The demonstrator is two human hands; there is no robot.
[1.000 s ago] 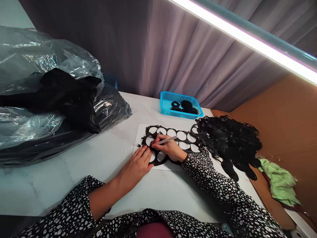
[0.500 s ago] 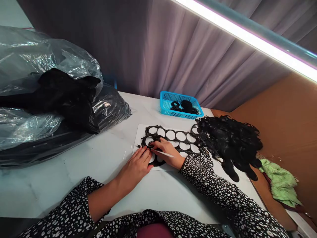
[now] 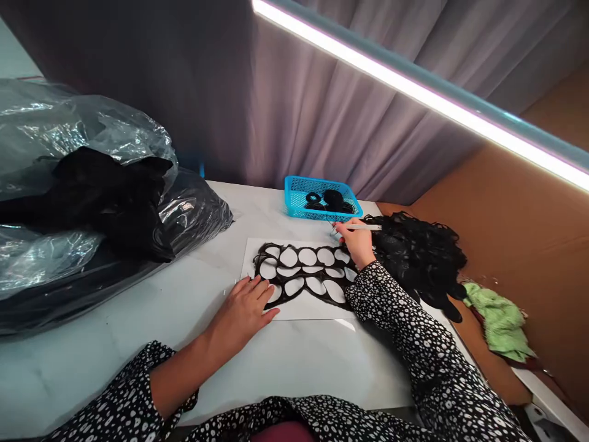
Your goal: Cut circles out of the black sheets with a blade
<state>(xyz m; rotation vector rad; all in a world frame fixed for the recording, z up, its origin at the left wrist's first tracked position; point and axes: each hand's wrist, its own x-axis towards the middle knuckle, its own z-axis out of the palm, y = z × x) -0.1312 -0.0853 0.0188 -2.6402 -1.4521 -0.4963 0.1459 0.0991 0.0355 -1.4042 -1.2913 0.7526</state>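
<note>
My left hand point(image 3: 248, 304) lies flat with fingers spread, its fingertips on the left end of a black sheet with round holes point(image 3: 301, 270). That thin sheet rests on a white board point(image 3: 299, 312), its lower strips pulled out of shape. Raised beyond the board, my right hand point(image 3: 359, 241) is closed around a slim white pen-like tool point(image 3: 363, 227). Thin dark strands show by its fingertips, close to the front of a blue basket point(image 3: 289, 207). Whether the fingers pinch those strands is too small to tell.
Black rings and discs point(image 3: 334, 197) lie in the basket. To the right is a heap of black scraps point(image 3: 414, 255), with a green cloth point(image 3: 499, 322) beyond it. A clear plastic bag point(image 3: 202, 193) with black fabric point(image 3: 105, 196) fills the left side.
My right hand has lifted off the holed sheet and moved up and right toward the basket, still holding the white tool. My left hand stays at the sheet's left end. The view has shifted slightly.
</note>
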